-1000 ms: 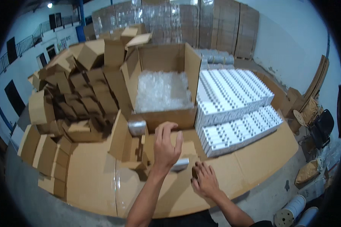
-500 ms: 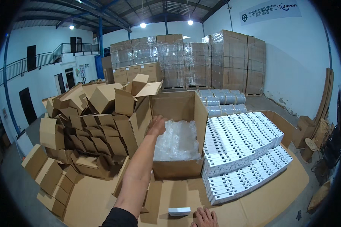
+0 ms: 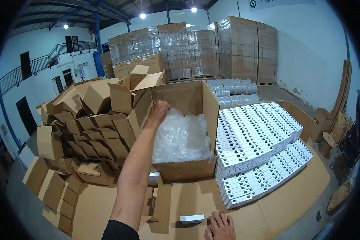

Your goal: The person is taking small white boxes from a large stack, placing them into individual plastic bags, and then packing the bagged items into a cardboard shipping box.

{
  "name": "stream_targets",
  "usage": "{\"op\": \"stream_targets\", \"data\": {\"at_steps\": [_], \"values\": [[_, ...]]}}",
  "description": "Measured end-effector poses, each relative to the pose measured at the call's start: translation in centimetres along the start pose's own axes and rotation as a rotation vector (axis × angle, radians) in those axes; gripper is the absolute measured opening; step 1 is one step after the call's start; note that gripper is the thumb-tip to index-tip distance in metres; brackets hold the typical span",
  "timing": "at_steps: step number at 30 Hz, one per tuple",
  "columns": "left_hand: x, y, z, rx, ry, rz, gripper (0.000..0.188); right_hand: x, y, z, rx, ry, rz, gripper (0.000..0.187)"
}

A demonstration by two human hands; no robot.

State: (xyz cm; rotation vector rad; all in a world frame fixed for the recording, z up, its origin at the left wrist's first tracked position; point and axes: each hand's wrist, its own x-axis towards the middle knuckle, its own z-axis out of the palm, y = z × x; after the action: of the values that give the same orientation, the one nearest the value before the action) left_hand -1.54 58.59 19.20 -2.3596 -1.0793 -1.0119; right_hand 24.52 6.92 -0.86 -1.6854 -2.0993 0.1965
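My left hand point(image 3: 160, 112) reaches into an open cardboard carton point(image 3: 182, 171), with its fingers curled at the edge of the clear plastic bags point(image 3: 183, 138) inside. A fold of plastic rises towards the fingertips, which are partly hidden. On the cardboard-covered table my right hand point(image 3: 221, 226) lies palm down with its fingers apart, holding nothing. Just left of its fingertips is a small flat white box point(image 3: 192, 219). Under my left forearm, a small open carton point(image 3: 158, 200) stands in front of the big one, and a white box point(image 3: 153, 177) shows at its far end.
Rows of slim white boxes point(image 3: 256, 136) are stacked in two steps at the right. Several open brown cartons point(image 3: 90, 136) pile up at the left. Behind stand wrapped spools point(image 3: 232, 88) and tall wrapped pallets of cartons point(image 3: 244, 50).
The view has tilted down somewhat. My left hand has shifted a little along the carton's left side, and the plastic near it is lifted. My right hand stays beside the white box.
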Motion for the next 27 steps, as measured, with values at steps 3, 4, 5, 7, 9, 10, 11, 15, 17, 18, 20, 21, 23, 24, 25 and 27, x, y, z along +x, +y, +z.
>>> {"op": "stream_targets", "data": {"at_steps": [3, 4, 5, 7, 9, 10, 11, 15, 17, 18, 20, 21, 23, 24, 25, 27], "values": [[0.7, 0.8, -1.9, 0.061, 0.002, -0.008, 0.019, 0.1, 0.2, 0.0, -0.011, -0.001, -0.009, 0.056], [0.7, 1.0, -2.4, 0.026, 0.091, -0.016, 0.018, 0.0, 0.2, 0.1, -0.006, 0.001, -0.014, 0.055], [1.1, 2.1, -2.9, 0.019, 0.087, -0.01, 0.018, 0.0, 0.2, 0.1, -0.002, 0.002, -0.008, 0.055], [1.7, 4.6, -4.2, -0.136, 0.182, -0.132, 0.014, -0.2, 0.3, 0.0, 0.005, -0.002, 0.008, 0.055], [1.6, 5.2, -5.2, -0.171, 0.228, -0.173, 0.013, -0.1, 0.3, 0.0, 0.011, -0.005, -0.008, 0.055], [1.3, 5.5, -5.7, -0.212, 0.272, -0.216, 0.014, -0.3, 0.2, -0.1, 0.001, 0.006, -0.027, 0.055], [1.1, 6.5, -6.4, -0.213, 0.273, -0.217, 0.014, -0.5, 0.1, -0.1, -0.012, 0.016, -0.04, 0.055], [-0.4, 13.4, -10.0, -0.526, 0.342, -0.389, 0.018, -0.3, -0.2, -1.3, -0.071, -0.088, -0.023, 0.054], [-2.2, 16.3, -11.9, -0.634, 0.373, -0.43, 0.02, -0.5, 0.7, -0.2, -0.059, 0.0, -0.087, 0.054], [-3.6, 18.1, -12.5, -0.74, 0.382, -0.411, 0.019, -0.6, 0.8, 0.0, -0.055, 0.025, -0.089, 0.054], [-6.9, 22.1, -14.2, -0.869, 0.388, -0.413, 0.019, -0.5, 1.5, 0.8, -0.026, 0.084, -0.081, 0.051], [-9.1, 23.8, -14.7, -0.879, 0.371, -0.432, 0.019, -0.6, 1.9, 1.3, 0.002, 0.116, -0.075, 0.05], [-14.0, 26.8, -14.9, -0.995, 0.42, -0.464, 0.018, -0.5, 3.0, 1.6, 0.143, 0.111, -0.046, 0.048], [-17.3, 28.4, -16.0, -0.99, 0.408, -0.502, 0.018, -0.2, 3.1, 1.3, 0.373, 0.116, 0.029, 0.046], [-20.3, 30.4, -17.1, -0.896, 0.353, -0.552, 0.017, 0.0, 3.0, 0.6, 0.59, 0.131, 0.123, 0.044], [-25.3, 32.9, -18.4, -0.794, 0.293, -0.614, 0.016, -0.4, 0.7, -1.5, 1.009, 0.287, 0.196, 0.04]]}}
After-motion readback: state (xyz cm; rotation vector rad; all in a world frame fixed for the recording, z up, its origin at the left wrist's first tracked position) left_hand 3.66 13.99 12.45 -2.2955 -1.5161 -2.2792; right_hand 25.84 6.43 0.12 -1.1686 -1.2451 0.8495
